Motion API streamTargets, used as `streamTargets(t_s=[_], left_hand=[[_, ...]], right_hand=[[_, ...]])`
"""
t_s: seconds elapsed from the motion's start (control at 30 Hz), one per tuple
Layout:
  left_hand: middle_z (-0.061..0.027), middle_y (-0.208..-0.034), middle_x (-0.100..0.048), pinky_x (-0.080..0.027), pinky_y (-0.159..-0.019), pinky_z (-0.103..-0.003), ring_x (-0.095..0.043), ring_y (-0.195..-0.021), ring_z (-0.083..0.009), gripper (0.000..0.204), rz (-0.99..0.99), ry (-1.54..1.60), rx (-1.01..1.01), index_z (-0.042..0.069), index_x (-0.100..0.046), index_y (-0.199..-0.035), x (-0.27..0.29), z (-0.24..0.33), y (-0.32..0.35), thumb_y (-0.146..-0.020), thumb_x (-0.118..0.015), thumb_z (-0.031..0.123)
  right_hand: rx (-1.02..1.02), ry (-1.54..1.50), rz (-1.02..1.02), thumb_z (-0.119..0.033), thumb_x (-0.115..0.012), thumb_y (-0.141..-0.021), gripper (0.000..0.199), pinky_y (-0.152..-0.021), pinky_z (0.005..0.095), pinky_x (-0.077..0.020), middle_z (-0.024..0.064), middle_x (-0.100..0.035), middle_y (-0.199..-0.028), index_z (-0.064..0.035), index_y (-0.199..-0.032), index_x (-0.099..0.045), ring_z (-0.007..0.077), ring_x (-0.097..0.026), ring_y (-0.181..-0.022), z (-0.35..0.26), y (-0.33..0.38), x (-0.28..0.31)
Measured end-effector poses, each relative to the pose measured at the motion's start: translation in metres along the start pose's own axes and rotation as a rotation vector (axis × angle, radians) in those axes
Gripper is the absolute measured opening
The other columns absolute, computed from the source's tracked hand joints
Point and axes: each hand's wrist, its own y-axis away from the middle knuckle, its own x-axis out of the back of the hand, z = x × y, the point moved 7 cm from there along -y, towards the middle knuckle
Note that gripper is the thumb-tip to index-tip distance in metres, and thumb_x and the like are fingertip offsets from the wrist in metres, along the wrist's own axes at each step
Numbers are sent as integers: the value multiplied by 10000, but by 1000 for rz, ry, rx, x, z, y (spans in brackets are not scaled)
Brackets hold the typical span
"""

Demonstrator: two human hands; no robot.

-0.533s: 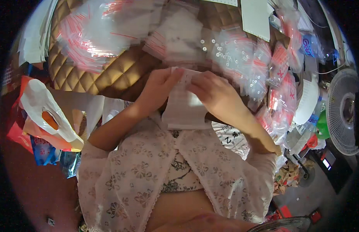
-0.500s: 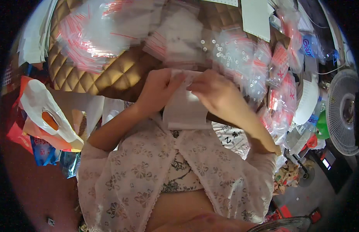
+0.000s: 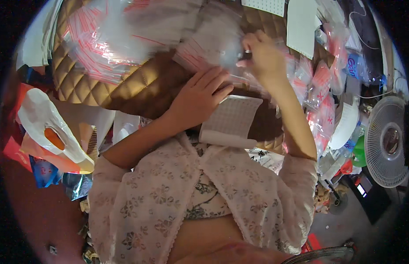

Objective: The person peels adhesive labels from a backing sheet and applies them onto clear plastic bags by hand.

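The person's left hand (image 3: 203,94) lies palm down, its fingers straight and slightly apart, with the fingertips over the near edge of the middle pile of clear bags (image 3: 209,37). The thumb is beside the top left corner of a small white sheet (image 3: 234,115); whether it presses on the paper cannot be told.

That sheet, marked with a fine grid, is right in front of the person, below both hands and close to the floral top (image 3: 151,193). Its near end curls over in a roll.

The right hand (image 3: 266,57) is raised at the right side of the same bags, fingers bent and thumb turned toward them. Blur hides the fingertips, so one cannot tell whether its grip is pinching a bag or is spread.

A bigger heap of red-striped bags (image 3: 92,57) fans out to the left, on the brown quilted cover (image 3: 121,90). Toward the right are a long white strip of paper (image 3: 300,31), bundles of packed bags (image 3: 320,112) and, farther out, a round fan (image 3: 390,141). A white and orange carrier bag (image 3: 37,112) is at the far left.
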Motion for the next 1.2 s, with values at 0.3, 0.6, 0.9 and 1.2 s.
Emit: streamTargets(t_s=[0.3, 0.6, 0.9, 1.2], left_hand=[[-131, -1191, -534, -366, -998, -396, -462, -1164, -268, 304, -21, 56, -42, 37, -610, -1039, -2, 0, -4, -779, -526, 169], [-148, -1182, -541, -373, -1000, -394, -455, -1178, -272, 304, -3, 51, -40, 10, -607, -1036, -1, 0, -1, -786, -519, 159], [-113, -1217, -542, -352, -1007, -384, -456, -1183, -241, 294, -38, 43, -33, 39, -618, -1035, -4, 1, -1, -788, -539, 177], [-66, -1177, -563, -354, -992, -389, -474, -1153, -215, 249, -29, 18, -74, 80, -638, -995, 1, 6, -4, -797, -540, 192]], right_hand=[[-78, -292, -266, -48, -727, -645, 358, -644, 394, -442, 110, -569, -787, -50, -887, -464, 312, -575, -732, -11, -3, -17], [-127, -182, -338, -127, -760, -635, 316, -678, 408, -427, 69, -607, -802, -87, -829, -513, 290, -599, -806, -7, -8, -23], [-9, -49, -122, -212, -787, -612, 275, -763, 386, -394, 43, -627, -719, -97, -772, -595, 234, -588, -748, -5, -7, -8], [-89, -100, -170, -166, -745, -669, 128, -660, 355, -428, 53, -622, -678, -85, -692, -648, 250, -597, -675, -10, -1, -14]])
